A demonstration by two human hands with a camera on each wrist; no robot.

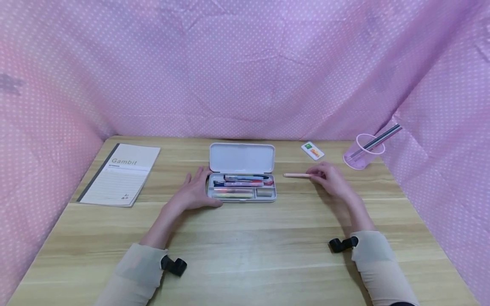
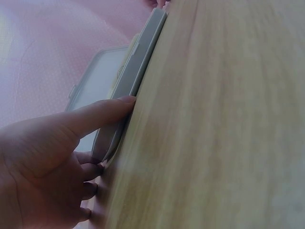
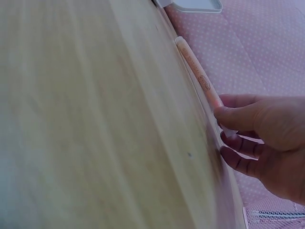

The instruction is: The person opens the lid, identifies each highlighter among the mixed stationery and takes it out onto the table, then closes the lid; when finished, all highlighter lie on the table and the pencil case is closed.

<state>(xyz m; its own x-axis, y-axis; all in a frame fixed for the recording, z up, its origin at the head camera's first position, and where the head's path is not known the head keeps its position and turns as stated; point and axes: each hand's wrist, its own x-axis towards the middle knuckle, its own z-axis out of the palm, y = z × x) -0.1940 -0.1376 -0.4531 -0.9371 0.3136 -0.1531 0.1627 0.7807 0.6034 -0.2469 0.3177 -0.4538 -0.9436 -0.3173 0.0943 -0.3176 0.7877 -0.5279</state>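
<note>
An open white pencil case (image 1: pixel 243 159) lies in the middle of the table in the head view, its lid tipped back. Several pens (image 1: pixel 245 183) lie in its upper tray, with a grey block (image 1: pixel 264 193) in the small lower-right compartment. My left hand (image 1: pixel 197 191) holds the left end of the case. In the left wrist view, the thumb (image 2: pixel 112 113) presses the front side while the other fingers reach round the end. To the right of the case, my right hand (image 1: pixel 330 180) pinches one end of a pale pink pen (image 3: pixel 198 71), low over the tabletop.
A notebook (image 1: pixel 120 174) lies at the left. Back right are a small white rectangular item (image 1: pixel 312 151) with green and orange print and a pink mesh cup (image 1: pixel 357 157) tilted with pencils in it. Pink dotted cloth (image 1: pixel 245 76) hangs behind the wooden table (image 1: pixel 245 246).
</note>
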